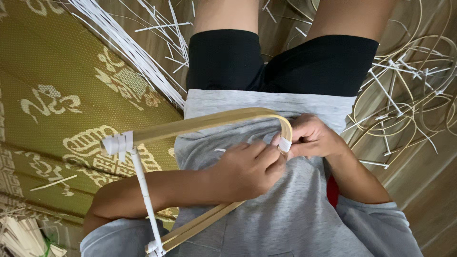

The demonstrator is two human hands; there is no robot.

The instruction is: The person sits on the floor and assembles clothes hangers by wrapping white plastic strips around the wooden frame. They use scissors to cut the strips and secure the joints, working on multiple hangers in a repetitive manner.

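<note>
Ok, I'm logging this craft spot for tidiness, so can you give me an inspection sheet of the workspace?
Surface: wooden floor, with a patterned green-gold mat on the left.
Job's things: bent bamboo frame across the lap, white binding at its bend, white-wrapped crossbar.
Clutter: loose white strips, bamboo hoops, stick bundle.
Fingers: left hand and right hand both pinch the white binding.
Cables: nothing seen.
Surroundings: nothing seen beyond the floor.

A home craft floor: woven mat point(57, 95), loose cane strips point(128, 43), bent hoops point(404, 109).
</note>
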